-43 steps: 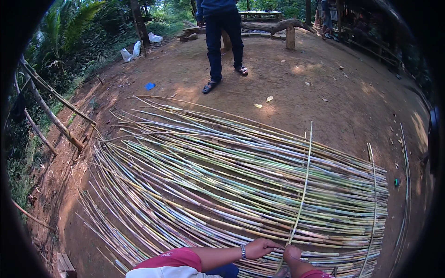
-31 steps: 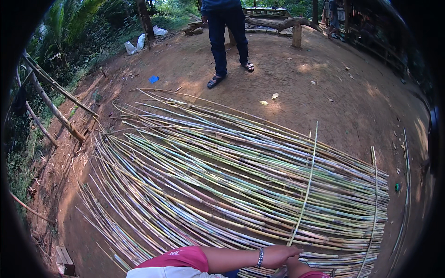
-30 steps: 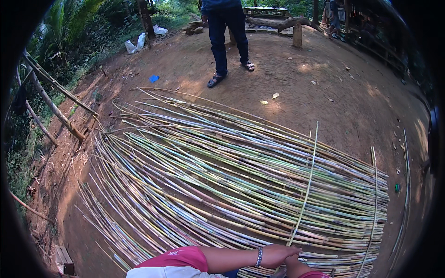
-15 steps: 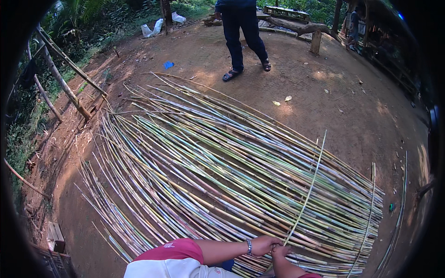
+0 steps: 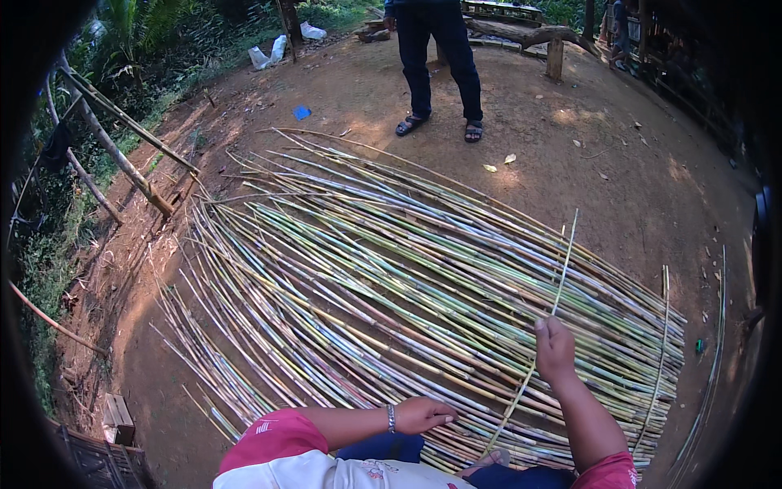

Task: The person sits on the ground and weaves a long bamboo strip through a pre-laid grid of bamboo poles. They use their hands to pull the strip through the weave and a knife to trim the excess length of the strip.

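Long thin bamboo poles [image 5: 342, 277] lie side by side on the ground before me, green, yellow and pale purple. A thin green stick [image 5: 568, 253] lies crosswise over them toward the right. My right hand [image 5: 555, 346] is raised in a fist beside this stick and hides part of it; whether it holds anything, I cannot make out. Over the near poles, left of the stick's lower end, my left hand [image 5: 423, 414] has its fingers curled together, and their contents are hidden. A metal bracelet [image 5: 391, 418] circles the left wrist.
Beyond the poles stands a person [image 5: 440, 65] in dark trousers and sandals. A second crosswise stick [image 5: 661, 350] lies across the poles' right ends, with loose thin sticks [image 5: 713, 367] farther right. Leaning wooden posts [image 5: 114, 134] stand at the left, above a small wooden box [image 5: 118, 420].
My hands, together at the crosswise stick before, have parted: the right went up and right, the left slightly left and up. The standing person has shifted their feet.
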